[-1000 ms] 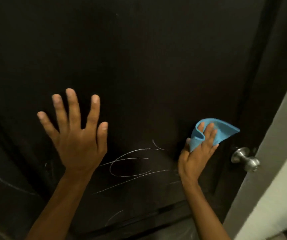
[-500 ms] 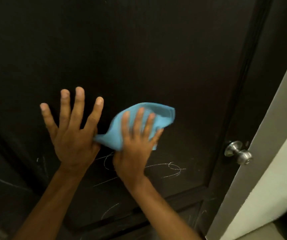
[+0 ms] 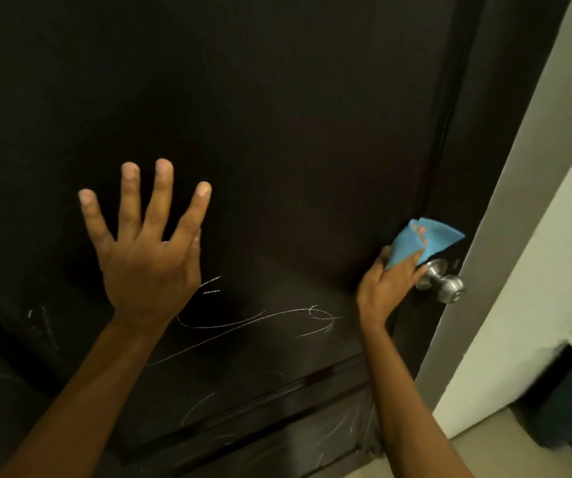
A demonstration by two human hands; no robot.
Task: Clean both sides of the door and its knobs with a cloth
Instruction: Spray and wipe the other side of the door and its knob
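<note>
Left hand (image 3: 146, 267): flat against the dark door (image 3: 277, 115), fingers straight and spread, holding nothing. Palm sits on the lower part of the main panel, left of centre.

Door surface: white scratch-like marks (image 3: 260, 319) run across the panel between the two hands, just below the left palm and extending toward the right wrist. Fainter marks show on the lower rail and bottom panel.

Right hand (image 3: 391, 281): at the right edge of the panel, fingers laid over a blue cloth (image 3: 422, 243) — the cloth is bunched under them and pressed to the door, its free corner sticking out up and to the right. Whether the thumb pinches the cloth cannot be told.

Silver knob (image 3: 445, 284): just right of the right hand, the cloth's lower edge directly above it; contact between fingertips and knob is unclear.

Far right — pale wall (image 3: 533, 270), with dark objects on the floor at the frame's edge.
</note>
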